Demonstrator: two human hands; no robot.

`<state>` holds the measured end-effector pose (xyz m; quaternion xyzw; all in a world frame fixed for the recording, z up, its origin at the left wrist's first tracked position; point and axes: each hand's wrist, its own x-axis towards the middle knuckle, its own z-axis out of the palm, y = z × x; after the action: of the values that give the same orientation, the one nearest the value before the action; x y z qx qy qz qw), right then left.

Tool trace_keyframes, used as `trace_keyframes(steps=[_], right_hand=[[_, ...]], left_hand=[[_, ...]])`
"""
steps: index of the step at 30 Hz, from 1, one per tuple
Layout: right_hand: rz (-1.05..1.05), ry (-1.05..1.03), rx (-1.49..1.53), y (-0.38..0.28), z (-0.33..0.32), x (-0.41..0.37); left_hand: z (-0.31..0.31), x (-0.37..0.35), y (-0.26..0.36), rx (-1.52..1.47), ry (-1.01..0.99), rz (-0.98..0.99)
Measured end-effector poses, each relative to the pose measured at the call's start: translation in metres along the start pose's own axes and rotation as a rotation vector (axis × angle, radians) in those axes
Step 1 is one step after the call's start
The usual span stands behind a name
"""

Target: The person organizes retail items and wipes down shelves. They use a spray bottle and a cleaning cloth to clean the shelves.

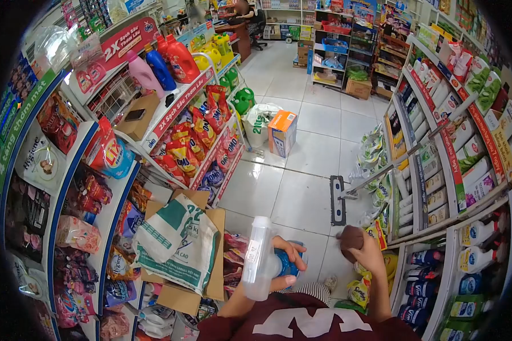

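Observation:
My left hand (290, 262) is in front of my chest, its fingers curled round a blue plastic bottle (281, 263). A translucent whitish bottle (257, 258) with a small printed label stands upright against the same hand, on its left; how it is supported is hidden. My right hand (371, 250) is closed on a bunched brown cloth (351, 241), held out over the floor to the right. Left of my hands, an open cardboard box (214, 256) has a white and green sack (179, 244) on top.
Shelves of detergent packs (194, 133) line the left, with a phone (134, 115) on a carton. Bottle shelves (438, 131) line the right. A flat mop head (337, 200) and an orange-topped box (282, 134) are on the tiled floor (261, 190). A person (247, 20) sits far back.

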<state>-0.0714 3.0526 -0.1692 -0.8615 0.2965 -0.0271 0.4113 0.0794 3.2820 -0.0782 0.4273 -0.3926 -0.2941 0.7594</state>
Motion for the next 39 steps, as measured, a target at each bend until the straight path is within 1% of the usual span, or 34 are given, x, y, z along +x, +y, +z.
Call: trace_keyframes(steps=[2,3,4,5,6,7,9,10,11,13,15,16,19,20,21,22,23,25,26,27,29,30,31,33,37,39], right_hand=[[-0.172,0.075,0.363,-0.021,0.004,-0.006],[-0.454,0.005,0.406,-0.042,0.003,-0.014],[-0.295,-0.371,0.491,-0.048,0.008,-0.022],[-0.536,-0.452,0.504,-0.062,0.016,-0.026],[-0.608,-0.412,0.514,-0.073,0.016,-0.032],[-0.685,-0.377,0.519,-0.079,0.013,-0.035],[-0.620,-0.340,0.829,-0.069,0.028,-0.037],[-0.535,-0.266,0.715,-0.076,0.029,-0.043],[-0.604,-0.166,0.615,-0.069,0.039,-0.043],[-0.608,-0.135,0.681,-0.062,0.041,-0.044],[-0.570,-0.163,0.730,-0.059,0.036,-0.038],[-0.595,-0.183,0.729,-0.061,0.032,-0.033],[-0.524,-0.192,0.898,-0.044,0.037,-0.030],[-0.466,-0.189,0.910,-0.040,0.033,-0.033],[-0.349,-0.153,1.033,-0.044,0.029,-0.042],[-0.296,-0.112,1.010,-0.041,0.024,-0.046],[-0.244,-0.072,0.988,-0.039,0.020,-0.048],[-0.228,0.027,0.863,-0.042,0.008,-0.052],[-0.217,0.074,0.801,-0.042,0.004,-0.053],[-0.408,0.154,0.753,-0.038,0.003,-0.050],[-0.379,0.267,0.656,-0.028,0.011,-0.061],[-0.390,0.289,0.636,-0.028,0.008,-0.063],[-0.397,0.313,0.621,-0.027,0.008,-0.064],[-0.422,0.342,0.610,-0.027,0.007,-0.065],[-0.486,0.379,0.600,-0.033,-0.001,-0.053],[-0.510,0.382,0.609,-0.036,-0.005,-0.050]], left_hand=[[0.006,0.003,-0.002,0.071,0.079,0.051],[0.010,0.004,-0.009,0.070,0.118,0.043],[0.017,0.005,-0.019,0.076,0.134,0.060],[0.021,0.006,-0.025,0.082,0.149,0.077],[0.023,0.008,-0.028,0.142,0.076,0.080],[0.016,0.007,-0.023,0.278,-0.064,0.036],[0.015,0.010,-0.011,0.311,-0.350,-0.077],[0.024,0.010,-0.014,0.239,-0.341,-0.075],[0.029,0.015,-0.012,0.254,-0.412,0.032],[0.037,0.019,-0.016,0.148,-0.415,0.099],[0.032,0.009,-0.015,0.092,-0.418,-0.166],[0.030,0.006,-0.023,0.121,-0.423,-0.128],[0.032,0.012,-0.024,-0.019,-0.464,-0.149],[0.034,0.018,-0.027,-0.063,-0.472,-0.104],[0.036,0.023,-0.030,-0.107,-0.481,-0.060],[0.038,0.028,-0.033,-0.152,-0.491,-0.016],[0.043,0.030,-0.034,-0.159,-0.453,-0.039],[0.054,0.034,-0.035,-0.002,-0.449,-0.068],[0.062,0.038,-0.040,0.131,-0.437,0.056],[0.069,0.042,-0.046,0.265,-0.408,0.178],[0.090,0.047,-0.056,0.231,-0.330,0.201],[0.096,0.049,-0.059,0.175,-0.366,0.158],[0.099,0.051,-0.061,0.218,-0.377,0.204],[0.104,0.054,-0.064,0.306,-0.393,0.303],[0.105,0.050,-0.064,0.222,-0.398,0.286],[0.105,0.050,-0.049,0.186,-0.376,0.315]])
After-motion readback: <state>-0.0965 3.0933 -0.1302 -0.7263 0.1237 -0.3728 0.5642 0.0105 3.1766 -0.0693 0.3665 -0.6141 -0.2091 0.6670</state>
